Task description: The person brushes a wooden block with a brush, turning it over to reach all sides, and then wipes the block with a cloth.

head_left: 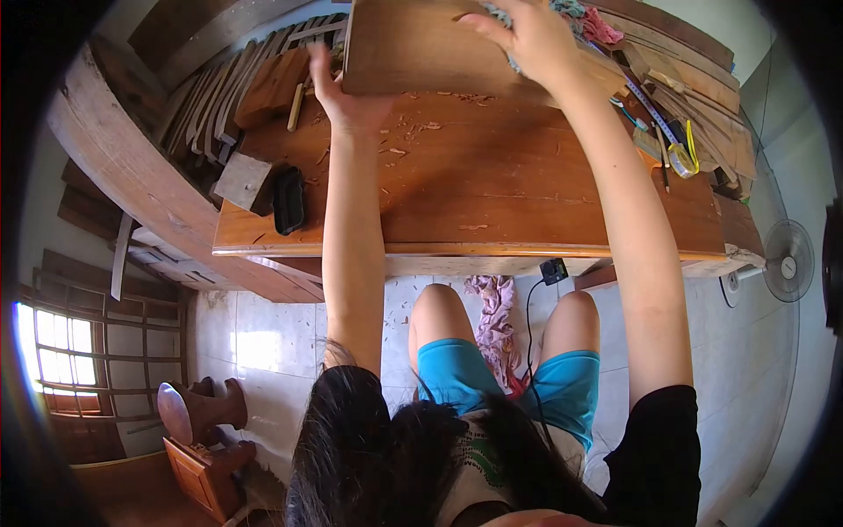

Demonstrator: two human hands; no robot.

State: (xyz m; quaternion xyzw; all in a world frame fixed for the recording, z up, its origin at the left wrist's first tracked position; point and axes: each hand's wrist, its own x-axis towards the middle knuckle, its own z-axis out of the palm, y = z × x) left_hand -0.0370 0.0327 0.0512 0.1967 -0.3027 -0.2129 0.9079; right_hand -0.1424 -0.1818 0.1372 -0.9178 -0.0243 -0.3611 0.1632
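A flat wooden board (pixel 421 48) is tilted up over the far side of the brown table, its top cut off by the frame edge. My left hand (pixel 344 104) grips it at the lower left corner, thumb up along the side and the other fingers hidden behind the wood. Over the board's upper right lies my right hand (pixel 531 48), with bits of a bluish-grey cloth (pixel 513 65) showing under the fingers and palm. Thin wood shavings (pixel 428 126) are scattered on the tabletop (pixel 474 193) below.
Wood pieces (pixel 211 105) are stacked at left, near a wooden block (pixel 244 182) and a black tray (pixel 288 200). At right lie a tape measure (pixel 683 160), a pencil (pixel 662 161) and more planks (pixel 702 123). A cable (pixel 529 334) hangs by my knees; a fan (pixel 788 263) stands right.
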